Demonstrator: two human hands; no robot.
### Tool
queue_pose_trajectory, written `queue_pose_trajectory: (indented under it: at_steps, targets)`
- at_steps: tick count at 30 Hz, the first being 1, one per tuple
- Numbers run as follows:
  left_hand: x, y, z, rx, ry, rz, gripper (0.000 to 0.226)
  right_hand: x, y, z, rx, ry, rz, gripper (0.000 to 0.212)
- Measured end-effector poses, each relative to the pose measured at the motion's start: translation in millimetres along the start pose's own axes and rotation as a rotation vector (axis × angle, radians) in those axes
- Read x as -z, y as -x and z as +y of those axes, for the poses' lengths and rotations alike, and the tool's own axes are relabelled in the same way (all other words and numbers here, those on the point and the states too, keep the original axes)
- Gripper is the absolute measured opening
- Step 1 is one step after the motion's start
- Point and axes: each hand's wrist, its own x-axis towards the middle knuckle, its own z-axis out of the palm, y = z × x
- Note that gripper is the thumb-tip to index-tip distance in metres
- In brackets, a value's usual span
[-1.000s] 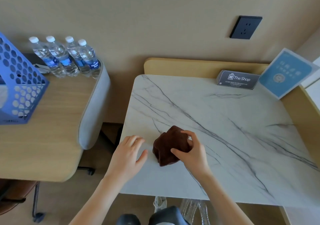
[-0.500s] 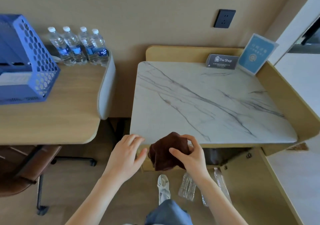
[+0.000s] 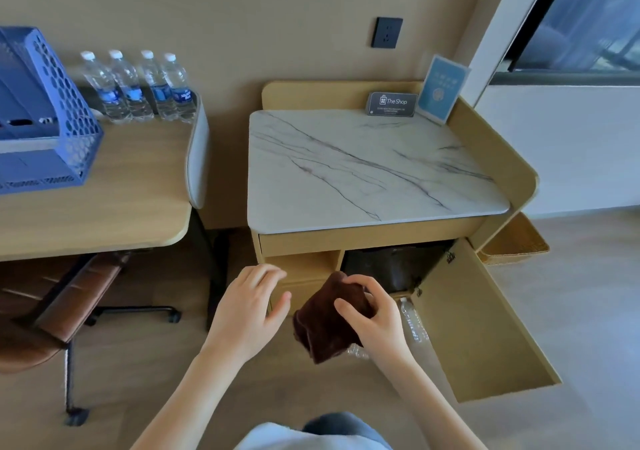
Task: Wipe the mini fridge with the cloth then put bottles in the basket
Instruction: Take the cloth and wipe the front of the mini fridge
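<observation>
Small dark grey standing card (image 3: 392, 104) reading "The Shop" with a white bag logo, smaller print beneath illegible, blue leaflet (image 3: 440, 88) and bottle labels (image 3: 182, 95) unreadable

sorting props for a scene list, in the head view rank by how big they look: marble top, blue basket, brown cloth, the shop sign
1. marble top
2. blue basket, cut off at the frame edge
3. brown cloth, nearest the camera, so it looks inflated
4. The Shop sign
</observation>
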Motion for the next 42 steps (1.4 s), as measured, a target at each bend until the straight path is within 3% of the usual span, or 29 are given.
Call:
queue_pose_trajectory:
  at_steps: [7, 19, 26, 34, 42]
  targets:
    - [-24.1, 31.5, 52.6, -0.010, -0.023, -0.034, 0.038, 59.5, 46.2, 20.1, -0.005, 0.007, 0.084, 0.035]
    - [-71.9, 99.1, 175.3, 0.060, -0.027, -0.023, 0.029, 180.5, 115.1, 45.2, -0.005, 0.015, 0.053, 0.034]
    - [-91.8, 103.3, 227.4, 0.004, -0.009, -0.067, 0.029, 240.8, 149.6, 64.6, -0.041, 0.006, 0.176, 0.038]
    - [-117.9, 87.1, 251.5, -0.115, 0.008, -0.176, 0.029, 285.1, 165.9, 82.8, -0.120, 0.005, 0.358, 0.038]
    - [-129.5, 61.6, 239.7, -0.120, 0.007, -0.181, 0.036, 284.7, 130.4, 81.5, -0.145, 0.052, 0.275, 0.039]
